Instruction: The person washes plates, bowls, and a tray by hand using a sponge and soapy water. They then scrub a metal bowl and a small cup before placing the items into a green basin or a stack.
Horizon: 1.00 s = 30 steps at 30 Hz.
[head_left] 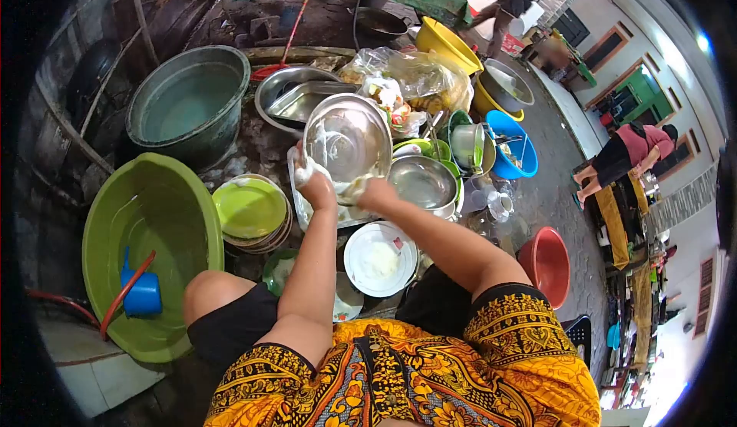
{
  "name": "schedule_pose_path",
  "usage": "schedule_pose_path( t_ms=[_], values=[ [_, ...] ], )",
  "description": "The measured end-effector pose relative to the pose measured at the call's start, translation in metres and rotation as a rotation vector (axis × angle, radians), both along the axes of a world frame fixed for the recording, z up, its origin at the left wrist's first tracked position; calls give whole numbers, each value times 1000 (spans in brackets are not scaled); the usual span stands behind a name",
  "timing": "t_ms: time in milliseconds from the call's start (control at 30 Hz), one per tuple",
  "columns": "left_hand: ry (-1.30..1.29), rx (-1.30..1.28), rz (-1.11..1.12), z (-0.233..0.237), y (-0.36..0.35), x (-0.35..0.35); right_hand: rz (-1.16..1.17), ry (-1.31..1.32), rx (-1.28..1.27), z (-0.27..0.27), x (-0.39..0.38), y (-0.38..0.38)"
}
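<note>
A round stainless steel basin [349, 137], streaked with suds, is tilted up in front of me. My left hand [315, 187], foamy, is closed on its lower left rim. My right hand [376, 195] is at its lower edge, slightly blurred, closed on a soapy yellowish sponge [353, 190]. Below the hands sits a white plate [357, 273] with pale foam in it. A shallow metal bowl [422, 181] lies just right of the basin. Left of my left hand, a green plate [249, 207] tops a stack of plates.
A green tub [100, 235] at left holds water, a blue dipper [142, 295] and a red hose. Behind it stands a dark water tub [138, 112]. Plastic bags [418, 77], a blue basin [522, 150] and a red basin [546, 266] lie beyond. People are at far right.
</note>
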<state>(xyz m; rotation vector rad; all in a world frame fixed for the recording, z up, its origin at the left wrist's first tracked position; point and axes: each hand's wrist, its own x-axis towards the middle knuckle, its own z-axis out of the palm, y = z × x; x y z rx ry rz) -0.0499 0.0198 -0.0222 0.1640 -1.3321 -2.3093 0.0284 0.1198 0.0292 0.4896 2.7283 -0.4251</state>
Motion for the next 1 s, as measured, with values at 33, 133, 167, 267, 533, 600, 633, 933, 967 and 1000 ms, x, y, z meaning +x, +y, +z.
schedule_pose_path(
  t_ms=[33,133,167,267,533,600,633,933,967,1000],
  values=[
    [-13,51,-81,-6,3,4,72,66,-48,-3,0,-12],
    [-246,68,-147,-66,13,-7,106,149,-191,0,-9,-35],
    [-299,322,-254,-99,24,-24,150,234,-165,-1,-11,-32],
    [-210,272,-289,-69,19,-19,437,638,-295,11,-1,-32],
    [-386,372,-519,-59,-27,-23,529,443,233,-2,-6,56],
    [-293,300,-637,-54,-24,-27,404,269,481,30,2,66],
    [-286,255,-642,-29,-23,-14,280,272,485,25,-1,68],
    [-345,671,-868,14,-12,19,289,265,59,17,15,-20],
    [-418,653,-827,19,-8,27,340,244,15,21,16,-26],
    [-371,602,-861,16,-3,34,331,248,10,24,18,-28]
  ],
)
